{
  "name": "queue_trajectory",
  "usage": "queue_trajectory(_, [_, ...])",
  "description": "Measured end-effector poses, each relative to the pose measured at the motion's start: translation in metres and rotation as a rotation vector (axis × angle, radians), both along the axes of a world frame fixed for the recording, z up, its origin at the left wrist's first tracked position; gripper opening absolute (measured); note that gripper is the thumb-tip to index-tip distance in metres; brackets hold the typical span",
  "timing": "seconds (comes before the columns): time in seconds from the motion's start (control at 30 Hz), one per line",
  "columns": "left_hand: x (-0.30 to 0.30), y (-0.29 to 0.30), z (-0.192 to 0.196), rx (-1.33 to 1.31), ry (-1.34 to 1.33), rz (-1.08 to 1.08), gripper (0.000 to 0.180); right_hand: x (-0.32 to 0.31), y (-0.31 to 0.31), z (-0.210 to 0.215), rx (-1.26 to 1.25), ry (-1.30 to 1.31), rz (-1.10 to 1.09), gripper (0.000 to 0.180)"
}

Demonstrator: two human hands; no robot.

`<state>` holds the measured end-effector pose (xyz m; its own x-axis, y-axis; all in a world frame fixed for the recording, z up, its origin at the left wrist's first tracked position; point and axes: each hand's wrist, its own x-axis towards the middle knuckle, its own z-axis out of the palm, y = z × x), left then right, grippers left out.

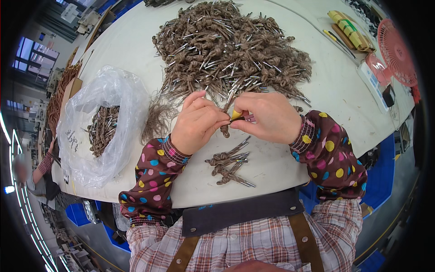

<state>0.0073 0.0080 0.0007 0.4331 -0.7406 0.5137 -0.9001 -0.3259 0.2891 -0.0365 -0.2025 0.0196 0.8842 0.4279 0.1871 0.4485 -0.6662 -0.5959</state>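
Over the table's front part my hands meet at one knotted brown cord (225, 130) with shiny metal tips. My left hand (198, 123) pinches it between thumb and fingers, its loop hanging below and the tips pointing up and away. Closed against the same cord, my right hand (270, 116) grips a small dark and pink tool (248, 118); its kind is mostly hidden by the fingers. Something yellow (236, 114) shows at the right fingertips. Just below my hands lie several similar cords (229, 163). Beyond them rises a large heap of knotted brown cords (226, 50).
Left on the white table (195, 190) stands an open clear plastic bag (129, 90) holding more cords. Loose brown fibres (156, 120) lie beside it. At right are a pink fan (397, 52), a white box-shaped device (372, 86), pens (337, 41) and a yellow-green bundle (351, 31). Another person (38, 174) is at far left.
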Motion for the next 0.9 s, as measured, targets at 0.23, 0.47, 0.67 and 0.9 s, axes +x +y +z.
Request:
queue_trajectory(0.23, [0.003,0.004,0.001,-0.06,0.139,0.027,0.011,0.008,-0.013,-0.003,0.166,0.105,0.054,0.024])
queue_trajectory(0.47, [0.003,0.002,0.002,-0.007,0.165,-0.039,0.009,0.018,0.004,-0.018,0.809,0.386,-0.102,0.03])
queue_trajectory(0.67, [0.005,0.009,-0.002,-0.246,0.567,0.043,0.005,0.018,-0.004,-0.004,0.893,0.553,-0.14,0.017])
queue_trajectory(0.9, [0.043,0.035,-0.014,-0.587,1.076,0.405,0.014,0.02,-0.016,-0.002,0.838,0.584,-0.146,0.015])
